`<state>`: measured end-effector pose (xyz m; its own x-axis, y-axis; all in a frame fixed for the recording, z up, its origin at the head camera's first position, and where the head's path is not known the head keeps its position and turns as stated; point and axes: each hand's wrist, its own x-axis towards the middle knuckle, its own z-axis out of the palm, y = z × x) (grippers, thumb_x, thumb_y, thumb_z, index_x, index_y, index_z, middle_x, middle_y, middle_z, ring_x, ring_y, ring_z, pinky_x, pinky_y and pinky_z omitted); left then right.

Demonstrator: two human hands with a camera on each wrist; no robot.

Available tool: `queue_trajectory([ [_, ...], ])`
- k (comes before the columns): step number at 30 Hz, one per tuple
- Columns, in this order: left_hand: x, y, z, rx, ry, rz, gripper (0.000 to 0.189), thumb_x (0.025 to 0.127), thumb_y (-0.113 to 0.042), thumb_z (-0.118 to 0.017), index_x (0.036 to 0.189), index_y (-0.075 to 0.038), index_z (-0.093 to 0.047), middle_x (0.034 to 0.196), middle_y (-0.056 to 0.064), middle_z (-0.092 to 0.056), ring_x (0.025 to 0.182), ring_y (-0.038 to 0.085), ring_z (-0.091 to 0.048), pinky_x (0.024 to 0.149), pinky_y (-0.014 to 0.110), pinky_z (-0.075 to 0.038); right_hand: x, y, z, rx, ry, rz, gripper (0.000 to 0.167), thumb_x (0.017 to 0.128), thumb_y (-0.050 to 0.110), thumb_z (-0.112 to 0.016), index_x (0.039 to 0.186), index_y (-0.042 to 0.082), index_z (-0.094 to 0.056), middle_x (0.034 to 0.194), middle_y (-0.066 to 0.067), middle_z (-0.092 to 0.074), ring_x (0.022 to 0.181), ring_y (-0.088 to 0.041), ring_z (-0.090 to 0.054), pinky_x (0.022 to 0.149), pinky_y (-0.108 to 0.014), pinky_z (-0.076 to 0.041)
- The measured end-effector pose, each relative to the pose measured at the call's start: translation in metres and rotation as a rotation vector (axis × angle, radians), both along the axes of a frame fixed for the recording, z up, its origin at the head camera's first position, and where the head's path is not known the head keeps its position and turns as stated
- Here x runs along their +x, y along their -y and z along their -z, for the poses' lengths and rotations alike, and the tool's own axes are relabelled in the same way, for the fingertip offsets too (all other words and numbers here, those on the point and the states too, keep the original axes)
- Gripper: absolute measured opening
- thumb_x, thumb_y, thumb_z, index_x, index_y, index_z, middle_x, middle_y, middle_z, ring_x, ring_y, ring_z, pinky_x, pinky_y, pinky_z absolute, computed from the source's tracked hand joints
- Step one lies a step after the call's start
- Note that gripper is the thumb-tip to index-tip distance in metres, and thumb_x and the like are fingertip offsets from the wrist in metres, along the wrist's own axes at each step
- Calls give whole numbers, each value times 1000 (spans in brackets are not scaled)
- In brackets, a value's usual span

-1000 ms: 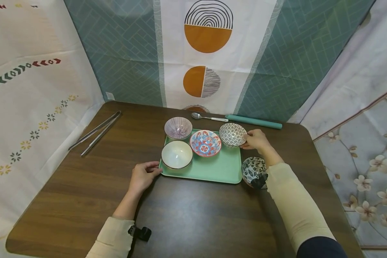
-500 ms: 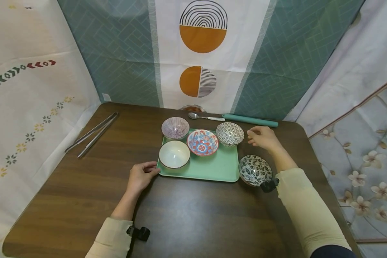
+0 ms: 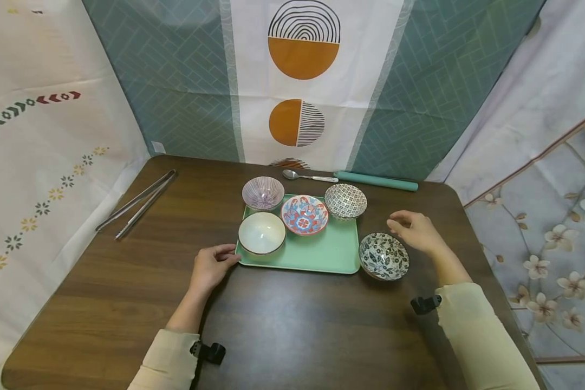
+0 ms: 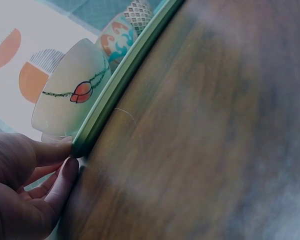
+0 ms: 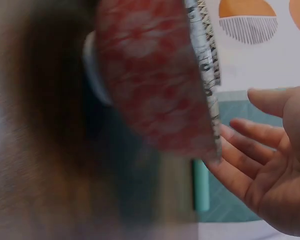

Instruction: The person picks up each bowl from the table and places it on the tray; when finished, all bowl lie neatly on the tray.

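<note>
My left hand [image 3: 213,266] pinches the front left corner of a light green tray [image 3: 317,257]; in the left wrist view its thumb and finger [image 4: 67,172] meet at the tray's corner. On the tray stand a cream bowl [image 3: 261,233], a red-and-blue patterned bowl [image 3: 304,215], a purple-striped bowl [image 3: 263,193] at the back left and a small-checked bowl [image 3: 345,201] at the back right. Just off the tray's right edge sits a black floral bowl [image 3: 384,257], its outside red in the right wrist view. My right hand [image 3: 416,232] hovers beside that bowl, fingers relaxed and holding nothing.
Metal tongs [image 3: 136,205] lie at the table's left. Behind the tray are a spoon [image 3: 309,176] and a teal rod [image 3: 375,181]. Patterned cloths [image 3: 185,81] hang around the back and sides of the wooden table [image 3: 292,325].
My right hand has let go of the small-checked bowl and moved right, then toward me, to the floral bowl. The left hand stays at the tray corner.
</note>
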<state>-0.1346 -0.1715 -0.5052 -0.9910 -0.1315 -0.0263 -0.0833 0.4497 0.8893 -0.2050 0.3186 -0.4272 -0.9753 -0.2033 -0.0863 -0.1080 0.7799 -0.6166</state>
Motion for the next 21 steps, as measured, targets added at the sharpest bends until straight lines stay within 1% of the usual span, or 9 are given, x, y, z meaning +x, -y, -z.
queue_trajectory([
  [5, 0, 0, 3, -1, -13, 2, 29, 87, -7, -80, 113, 4, -75, 99, 18, -76, 92, 28, -74, 69, 14, -50, 12, -5, 14, 35, -23, -67, 46, 105, 33, -57, 129, -6, -62, 117, -23, -69, 108, -42, -65, 89, -56, -52],
  [8, 0, 0, 3, -3, -12, -1, 29, 87, -7, -80, 113, 5, -75, 99, 18, -76, 92, 28, -74, 69, 14, -50, 18, -8, 20, 37, -30, -69, 43, 104, 31, -59, 126, -6, -64, 114, -22, -71, 107, -42, -66, 89, -56, -52],
  [13, 0, 0, 2, -2, 1, -6, 29, 87, -7, -80, 113, 4, -75, 99, 18, -76, 93, 28, -73, 68, 12, -49, 27, -11, 32, 15, -40, -39, 43, 104, 30, -59, 126, -7, -64, 115, -23, -70, 105, -40, -67, 87, -53, -54],
  [16, 0, 0, 2, -4, 3, -4, 30, 87, -8, -80, 114, 4, -75, 100, 18, -76, 94, 29, -73, 68, 12, -49, 32, -12, 38, 12, -81, -15, 38, 104, 27, -60, 122, -6, -68, 113, -22, -71, 99, -34, -68, 82, -49, -54],
  [18, 0, -1, 1, -5, 5, -3, 30, 87, -8, -80, 114, 4, -75, 100, 17, -76, 94, 29, -73, 69, 12, -49, 34, -13, 42, 9, -111, 8, 34, 104, 25, -60, 117, -4, -71, 107, -19, -73, 92, -30, -67, 79, -45, -52],
  [21, 0, -1, 1, -5, 5, -5, 30, 87, -8, -80, 114, 3, -75, 100, 17, -76, 95, 29, -73, 69, 13, -49, 36, -13, 46, 2, -150, 36, 30, 103, 24, -61, 112, -1, -74, 104, -17, -74, 91, -28, -68, 78, -43, -52],
])
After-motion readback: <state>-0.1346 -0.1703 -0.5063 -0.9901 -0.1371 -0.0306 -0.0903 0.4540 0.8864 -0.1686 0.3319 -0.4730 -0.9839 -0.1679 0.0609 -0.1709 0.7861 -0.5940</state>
